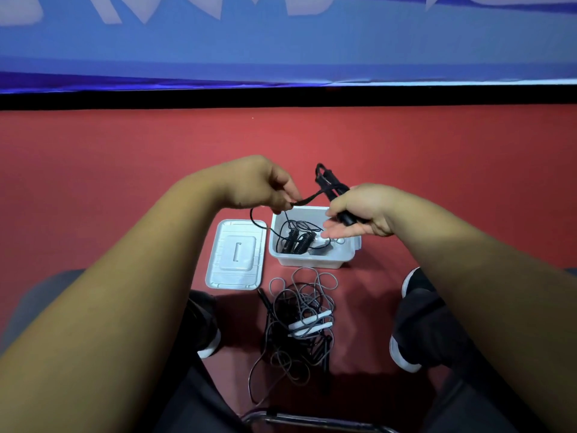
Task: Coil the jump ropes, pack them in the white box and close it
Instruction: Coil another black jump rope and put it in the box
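Stretching between the hands, a black jump rope (pixel 327 182) is held above the white box (pixel 309 262). Its cord is pinched by the fingertips of the left hand (pixel 256 182), and its handles are clasped under the thumb of the right hand (pixel 365 210), whose fingers lie fairly straight. Part of the box's inside is hidden by that hand; a second rope (pixel 296 240) is seen coiled there. The lid (pixel 234 254) is laid just left on the red floor (pixel 125 167). A tangle of grey and black ropes (pixel 299 323) is heaped nearer, between two shoes (pixel 207 335).

Lid (pixel 236 254) left of box (pixel 312 259)
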Demonstrator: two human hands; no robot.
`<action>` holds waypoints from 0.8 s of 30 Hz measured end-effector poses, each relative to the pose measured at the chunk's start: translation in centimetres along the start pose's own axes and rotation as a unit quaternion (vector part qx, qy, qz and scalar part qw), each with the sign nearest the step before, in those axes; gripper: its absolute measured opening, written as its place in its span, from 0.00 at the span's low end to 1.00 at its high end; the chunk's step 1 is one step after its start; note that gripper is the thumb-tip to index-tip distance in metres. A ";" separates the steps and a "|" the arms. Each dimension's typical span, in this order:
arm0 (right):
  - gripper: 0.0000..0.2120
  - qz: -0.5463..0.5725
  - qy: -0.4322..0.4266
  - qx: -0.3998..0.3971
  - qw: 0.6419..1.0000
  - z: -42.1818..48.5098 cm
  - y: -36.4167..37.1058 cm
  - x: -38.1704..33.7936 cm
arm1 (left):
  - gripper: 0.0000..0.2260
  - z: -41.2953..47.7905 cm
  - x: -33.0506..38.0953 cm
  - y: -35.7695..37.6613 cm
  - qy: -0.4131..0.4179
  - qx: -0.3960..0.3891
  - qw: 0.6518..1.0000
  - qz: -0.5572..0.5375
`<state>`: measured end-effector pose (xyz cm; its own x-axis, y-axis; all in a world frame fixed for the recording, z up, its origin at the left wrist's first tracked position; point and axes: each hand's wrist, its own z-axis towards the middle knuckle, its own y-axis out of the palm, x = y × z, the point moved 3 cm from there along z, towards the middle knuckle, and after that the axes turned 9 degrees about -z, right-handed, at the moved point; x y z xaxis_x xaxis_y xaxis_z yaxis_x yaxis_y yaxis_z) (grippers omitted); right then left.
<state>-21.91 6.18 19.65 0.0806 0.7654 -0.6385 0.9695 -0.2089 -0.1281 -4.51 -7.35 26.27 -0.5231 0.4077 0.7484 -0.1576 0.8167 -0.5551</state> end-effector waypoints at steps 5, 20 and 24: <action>0.11 0.057 -0.088 0.003 0.994 -0.8 0.2 -1.7 | 0.08 0.9 -1.4 1.2 -0.086 0.039 0.995 0.012; 0.12 0.091 -0.141 0.006 0.986 -1.2 -0.1 -2.3 | 0.13 0.6 0.3 0.2 0.068 0.052 0.952 -0.293; 0.11 0.086 -0.148 0.014 0.985 -1.2 -0.3 -2.4 | 0.10 0.1 1.0 -0.2 0.102 0.057 0.934 -0.338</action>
<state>-22.09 5.15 22.09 0.1673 0.5067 -0.8457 0.9403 -0.3400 -0.0177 -5.12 -7.16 27.10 -0.1037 -0.1064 0.9889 -0.4888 0.8714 0.0425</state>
